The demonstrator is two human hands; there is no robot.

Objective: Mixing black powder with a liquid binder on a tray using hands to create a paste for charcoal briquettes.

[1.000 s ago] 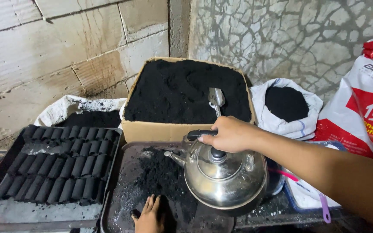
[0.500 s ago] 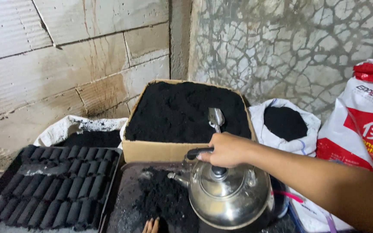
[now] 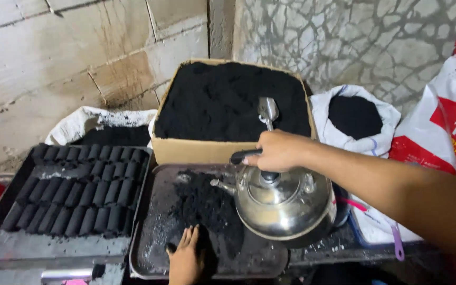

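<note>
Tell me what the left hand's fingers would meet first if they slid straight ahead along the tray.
Probably the heap of black powder on the metal tray; the left hand lies flat with its fingers pointing at it, though depth is uncertain.

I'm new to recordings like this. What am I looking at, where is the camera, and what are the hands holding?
There is no machine here: a person works bare-handed, and the camera sits on their head, looking down. The right hand grips the black handle of a shiny metal kettle, held over a metal tray with a heap of black powder. The left hand rests flat on that tray. To the left, another tray holds rows of black briquettes. Behind stands a cardboard box full of black powder with a metal scoop in it.
</note>
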